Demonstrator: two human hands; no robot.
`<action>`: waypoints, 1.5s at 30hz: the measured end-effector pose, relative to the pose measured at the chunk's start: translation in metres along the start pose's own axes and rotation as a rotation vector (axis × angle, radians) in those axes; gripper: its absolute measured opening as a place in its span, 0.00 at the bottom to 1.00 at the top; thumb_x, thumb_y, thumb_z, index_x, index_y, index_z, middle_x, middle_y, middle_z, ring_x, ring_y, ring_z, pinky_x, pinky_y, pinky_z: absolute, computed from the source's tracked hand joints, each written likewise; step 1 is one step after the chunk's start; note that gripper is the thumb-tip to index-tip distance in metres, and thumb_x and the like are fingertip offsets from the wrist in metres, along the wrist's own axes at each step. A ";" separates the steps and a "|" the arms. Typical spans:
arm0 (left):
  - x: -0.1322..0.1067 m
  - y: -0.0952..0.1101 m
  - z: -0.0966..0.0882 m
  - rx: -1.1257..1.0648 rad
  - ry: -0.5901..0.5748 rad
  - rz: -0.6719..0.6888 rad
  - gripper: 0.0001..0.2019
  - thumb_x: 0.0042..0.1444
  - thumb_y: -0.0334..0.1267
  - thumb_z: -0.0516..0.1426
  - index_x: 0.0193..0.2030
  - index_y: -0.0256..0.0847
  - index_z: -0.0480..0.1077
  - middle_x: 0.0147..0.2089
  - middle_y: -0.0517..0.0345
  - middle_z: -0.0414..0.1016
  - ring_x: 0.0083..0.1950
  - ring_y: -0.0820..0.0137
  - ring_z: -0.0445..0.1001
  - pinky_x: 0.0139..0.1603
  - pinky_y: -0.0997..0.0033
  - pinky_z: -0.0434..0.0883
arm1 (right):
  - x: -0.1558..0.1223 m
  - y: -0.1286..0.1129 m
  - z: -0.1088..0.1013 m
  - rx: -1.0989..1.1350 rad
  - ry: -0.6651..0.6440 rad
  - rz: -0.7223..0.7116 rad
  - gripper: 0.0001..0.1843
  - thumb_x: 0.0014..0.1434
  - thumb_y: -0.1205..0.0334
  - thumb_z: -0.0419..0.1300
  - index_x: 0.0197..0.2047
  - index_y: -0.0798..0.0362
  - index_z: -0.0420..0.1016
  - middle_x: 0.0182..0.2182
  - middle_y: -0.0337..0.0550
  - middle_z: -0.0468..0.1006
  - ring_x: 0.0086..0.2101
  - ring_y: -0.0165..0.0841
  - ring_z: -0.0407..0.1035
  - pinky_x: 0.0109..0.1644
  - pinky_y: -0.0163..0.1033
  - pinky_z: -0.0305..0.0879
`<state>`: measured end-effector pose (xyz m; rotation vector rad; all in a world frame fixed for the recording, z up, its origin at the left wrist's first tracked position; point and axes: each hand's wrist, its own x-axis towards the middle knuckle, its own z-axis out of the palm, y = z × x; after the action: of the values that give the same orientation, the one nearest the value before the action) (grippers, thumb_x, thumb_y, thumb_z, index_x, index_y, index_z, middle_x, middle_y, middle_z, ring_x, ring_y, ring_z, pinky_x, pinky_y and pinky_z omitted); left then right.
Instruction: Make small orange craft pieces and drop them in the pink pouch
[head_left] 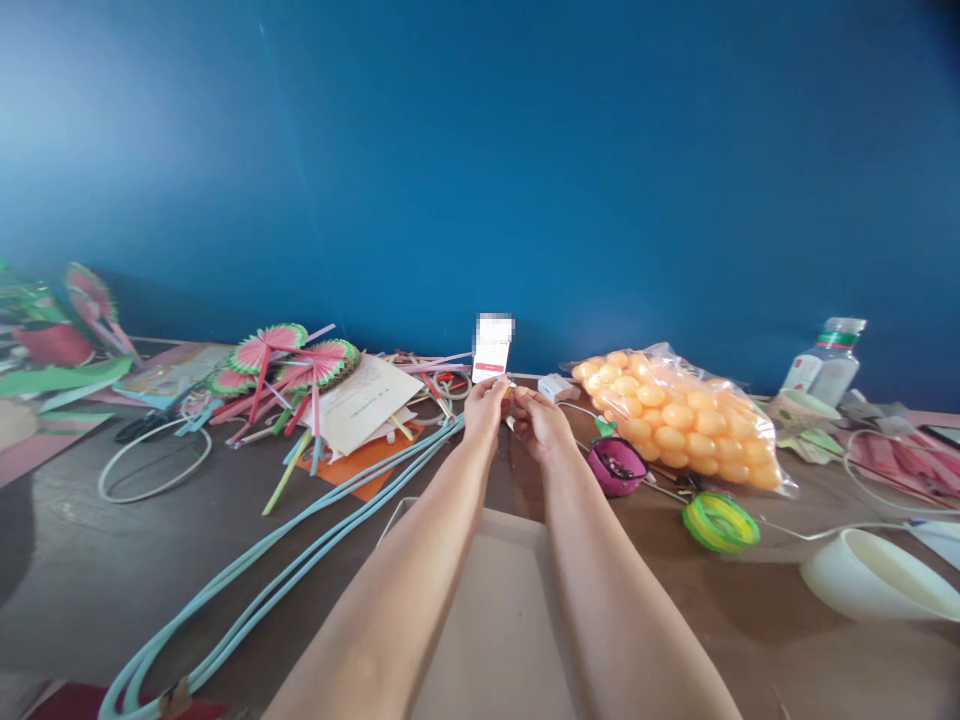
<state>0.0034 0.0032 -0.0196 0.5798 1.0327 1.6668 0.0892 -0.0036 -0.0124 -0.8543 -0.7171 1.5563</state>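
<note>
Both arms stretch forward over the table, and my hands meet near the wall. My left hand is closed, its fingertips pinched together beside those of my right hand. My right hand is closed too, its fingers curled in toward the left. Something tiny seems to lie between the fingertips, too small to name. Just beyond my left hand stands a phone with a lit white screen and a red bar, upright against the wall. A white charger-like block lies right of my right hand.
A clear bag of orange balls, a small magenta pouch, a green-yellow coil and a white bowl are on the right. Paper fans, papers and light-blue tubes lie left. A grey panel sits beneath my arms.
</note>
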 end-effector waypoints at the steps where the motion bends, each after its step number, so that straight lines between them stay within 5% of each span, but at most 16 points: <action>1: 0.000 0.000 0.000 -0.002 0.000 -0.002 0.15 0.48 0.43 0.67 0.39 0.36 0.76 0.29 0.57 0.74 0.27 0.75 0.71 0.33 0.72 0.71 | 0.000 0.000 0.000 -0.003 -0.003 -0.002 0.09 0.45 0.66 0.70 0.28 0.54 0.73 0.22 0.33 0.71 0.18 0.19 0.56 0.16 0.24 0.49; 45: -0.003 0.002 0.002 -0.037 -0.027 -0.005 0.14 0.50 0.42 0.66 0.38 0.35 0.73 0.27 0.58 0.72 0.25 0.74 0.70 0.31 0.72 0.70 | 0.005 0.005 -0.002 -0.090 -0.029 -0.083 0.15 0.41 0.57 0.73 0.28 0.52 0.73 0.17 0.31 0.66 0.19 0.22 0.54 0.17 0.27 0.47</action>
<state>0.0048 0.0010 -0.0169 0.5732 0.9812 1.6656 0.0875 0.0006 -0.0186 -0.8594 -0.8389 1.4733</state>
